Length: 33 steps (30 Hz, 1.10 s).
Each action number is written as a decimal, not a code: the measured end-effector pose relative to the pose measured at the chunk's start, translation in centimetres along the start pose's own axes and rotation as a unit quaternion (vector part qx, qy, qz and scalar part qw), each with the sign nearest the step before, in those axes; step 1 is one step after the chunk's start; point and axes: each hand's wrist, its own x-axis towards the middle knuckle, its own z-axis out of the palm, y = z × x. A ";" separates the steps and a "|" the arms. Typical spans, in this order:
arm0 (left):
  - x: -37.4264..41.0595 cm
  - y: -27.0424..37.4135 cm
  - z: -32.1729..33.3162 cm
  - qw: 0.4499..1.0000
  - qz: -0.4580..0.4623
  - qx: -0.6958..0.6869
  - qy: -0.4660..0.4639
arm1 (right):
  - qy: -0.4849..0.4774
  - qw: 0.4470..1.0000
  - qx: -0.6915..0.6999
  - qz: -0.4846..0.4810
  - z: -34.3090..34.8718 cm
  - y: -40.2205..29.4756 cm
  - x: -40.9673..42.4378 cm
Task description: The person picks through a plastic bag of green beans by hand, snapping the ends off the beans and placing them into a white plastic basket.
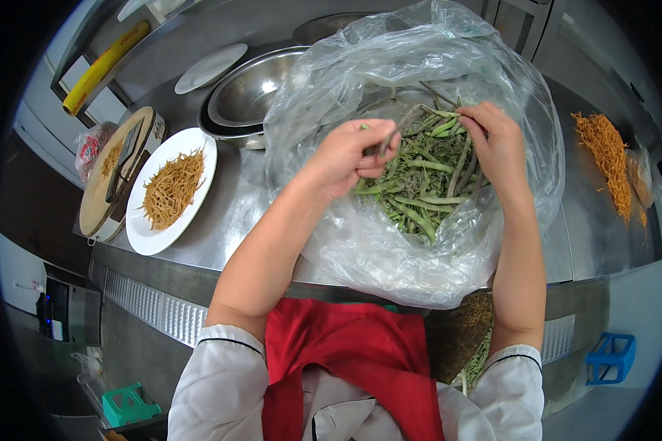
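Observation:
A large clear plastic bag (414,281) lies spread on the steel counter (231,182), its mouth wide around a heap of green bean pods (425,201) mixed with trimmings. Over the left side of the heap, my left hand (358,151) has its fingers curled on a dark, blurred pod; a small green piece shows at its knuckles. My right hand (488,129) pinches the end of a green bean pod (444,114) between thumb and fingertips at the upper right of the heap.
To the left are a white plate (143,237) of tan shreds, a round chopping board (91,204) with a cleaver (124,160), nested metal bowls (248,91) and an empty white dish (212,67). Orange shreds (607,160) lie at right. Below the counter, a basket (458,336) stands near long green beans (477,358).

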 end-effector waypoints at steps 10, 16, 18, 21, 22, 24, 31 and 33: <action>0.2 -0.5 0.4 0.976 0.153 0.102 0.117 | -0.128 0.980 0.150 -0.001 -0.4 -2.0 -0.1; -0.2 -1.5 3.2 0.736 0.359 0.541 0.190 | -0.182 0.966 0.182 -0.025 -0.4 -2.3 -0.1; -0.3 -1.9 3.3 0.688 0.368 0.602 0.171 | -0.196 0.960 0.198 -0.028 -0.4 -3.0 -0.3; -0.4 -1.7 3.2 0.654 0.373 0.638 0.158 | -0.194 0.961 0.187 -0.053 -0.1 -3.7 -0.4; -0.5 -1.7 3.1 0.653 0.374 0.639 0.155 | -0.200 0.963 0.171 -0.059 -0.2 -4.0 -0.4; -0.5 -1.7 3.1 0.655 0.376 0.637 0.152 | -0.213 0.965 0.136 -0.070 -0.5 -4.3 -0.2; -0.7 -1.5 3.6 0.757 0.389 0.498 0.169 | -0.042 0.975 0.191 -0.105 0.5 -5.9 -0.6; -0.8 -1.6 3.8 0.769 0.398 0.470 0.173 | -0.009 0.975 0.201 -0.094 0.6 -6.4 -0.7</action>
